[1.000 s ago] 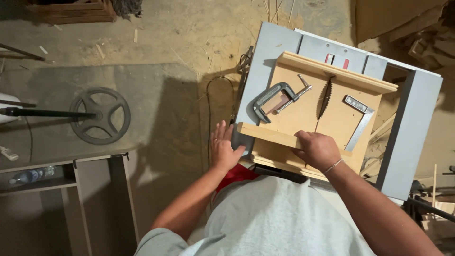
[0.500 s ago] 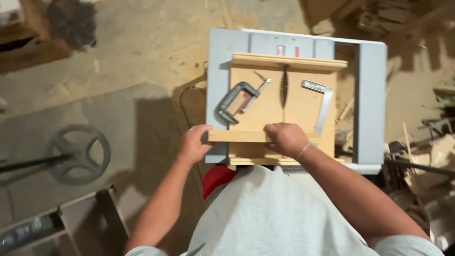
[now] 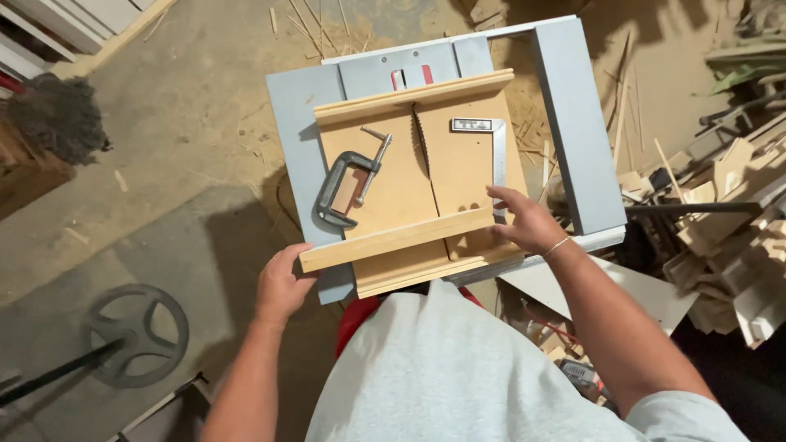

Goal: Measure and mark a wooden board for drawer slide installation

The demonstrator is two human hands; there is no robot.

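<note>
- The left hand (image 3: 282, 285) curls its fingers over the near left end of a wooden fence rail (image 3: 393, 240), thumb on the near side, gripping that end.
- The right hand (image 3: 524, 221) lies flat with fingers spread and loosely extended, fingertips touching the right end of the same rail and the board surface just beyond it; it pinches nothing.
- The rail runs across the near edge of a wooden crosscut sled (image 3: 409, 176), a flat brown board with a second rail along its far edge.
- A saw blade (image 3: 421, 147) shows through a slot down the middle of the sled.
- A grey C-clamp (image 3: 344, 180) lies on the sled left of the slot; a metal square (image 3: 490, 147) lies on the right, its long arm ending near the right hand's fingertips.
- The sled sits on a grey table saw top (image 3: 573, 123), tilted in the view.
- The floor (image 3: 164, 123) is dusty concrete with sawdust and wood slivers.
- Offcuts (image 3: 729, 196) are piled to the right; a round metal base (image 3: 135, 334) stands at lower left, and a dark broom head (image 3: 53, 119) lies at far left.
</note>
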